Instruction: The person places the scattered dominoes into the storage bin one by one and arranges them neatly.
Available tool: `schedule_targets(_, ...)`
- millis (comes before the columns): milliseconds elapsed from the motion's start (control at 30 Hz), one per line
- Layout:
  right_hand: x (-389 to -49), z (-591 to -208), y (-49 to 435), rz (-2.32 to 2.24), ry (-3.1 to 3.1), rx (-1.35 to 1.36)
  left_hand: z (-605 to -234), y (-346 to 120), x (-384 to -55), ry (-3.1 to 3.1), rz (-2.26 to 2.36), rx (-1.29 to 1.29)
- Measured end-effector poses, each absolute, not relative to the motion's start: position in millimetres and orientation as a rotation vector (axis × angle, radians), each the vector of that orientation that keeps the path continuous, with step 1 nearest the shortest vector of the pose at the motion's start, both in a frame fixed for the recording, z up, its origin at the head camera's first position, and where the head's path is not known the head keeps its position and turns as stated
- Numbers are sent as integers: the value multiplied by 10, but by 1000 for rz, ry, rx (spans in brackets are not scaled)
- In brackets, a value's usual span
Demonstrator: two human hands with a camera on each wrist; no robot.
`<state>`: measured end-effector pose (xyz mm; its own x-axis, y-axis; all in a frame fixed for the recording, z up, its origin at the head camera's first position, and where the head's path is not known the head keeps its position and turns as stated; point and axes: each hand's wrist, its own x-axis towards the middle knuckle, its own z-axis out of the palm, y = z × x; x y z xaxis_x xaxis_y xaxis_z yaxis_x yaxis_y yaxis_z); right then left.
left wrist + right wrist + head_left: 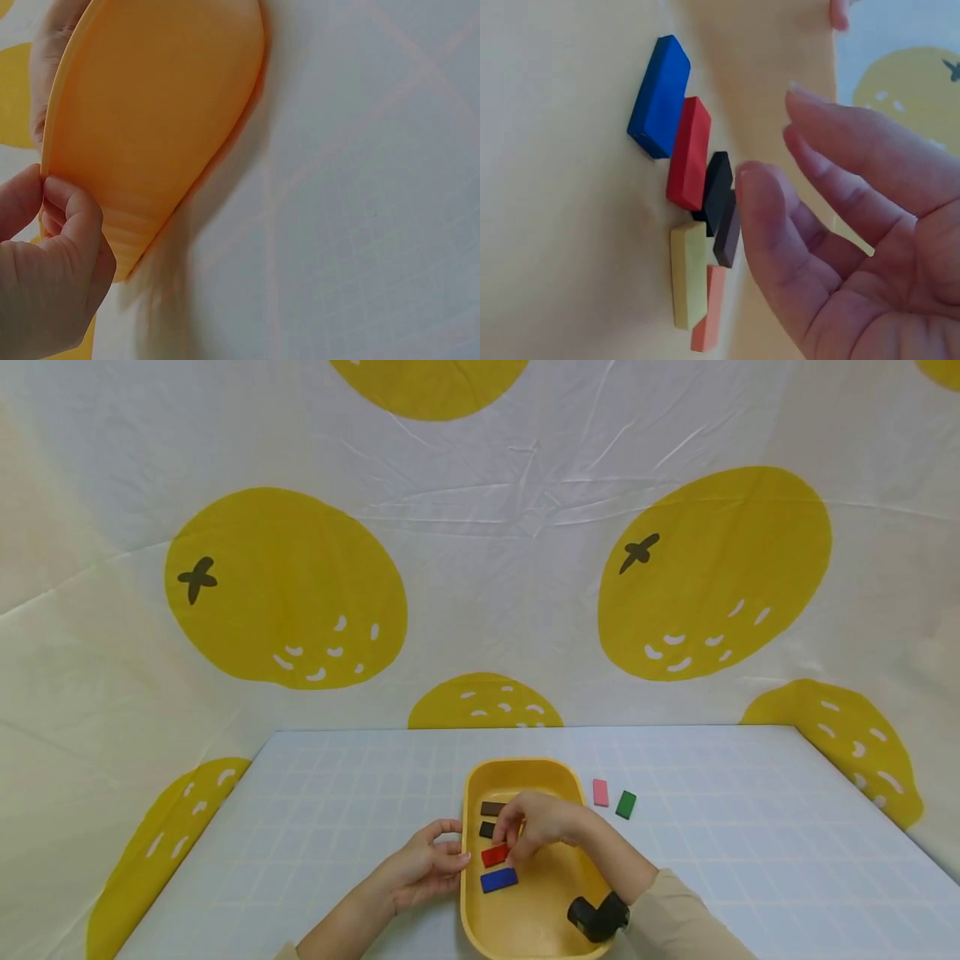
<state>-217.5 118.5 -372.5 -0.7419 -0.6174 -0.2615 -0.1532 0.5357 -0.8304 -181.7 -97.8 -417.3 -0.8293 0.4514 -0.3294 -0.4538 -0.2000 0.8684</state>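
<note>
My left hand [427,866] pinches the left rim of a yellow plastic tub [543,893] between thumb and fingers. Inside the tub lie several small rectangular blocks: a blue block [660,97], a red block [689,154], a black block [717,191], a brown block [727,232], a pale yellow block [689,277] and an orange block [709,311]. Over these blocks hovers my right hand [543,820], fingers loosely bent, with nothing between thumb and fingertips in the right wrist view. It hides the pale yellow and orange blocks from the head view.
On the table [750,860], just right of the tub's far end, lie a pink block [601,792] and a green block [626,804]. A white sheet [502,593] printed with yellow fruit stands behind the table. My right wrist carries a black camera [598,918].
</note>
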Motion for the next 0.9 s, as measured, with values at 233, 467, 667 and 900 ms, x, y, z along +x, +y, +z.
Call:
schedule_targets(233,-2239,-3582,1328,-1240,2207,-651,-4175,-972,-1820,1498,2060,-7)
schedule_targets(467,-2374,-3370,1697,-1291,2265,-721,-4180,-971,-1824,1503,2060,-18)
schedule_targets(667,-2437,-3255,2132,-1305,2335,-621,-4161,-962,-1833,1483,2072,-25)
schedule_targets(900,-2417,-3390,2550,-1305,2381,-418,-4149,-968,-1819,1490,2058,-35)
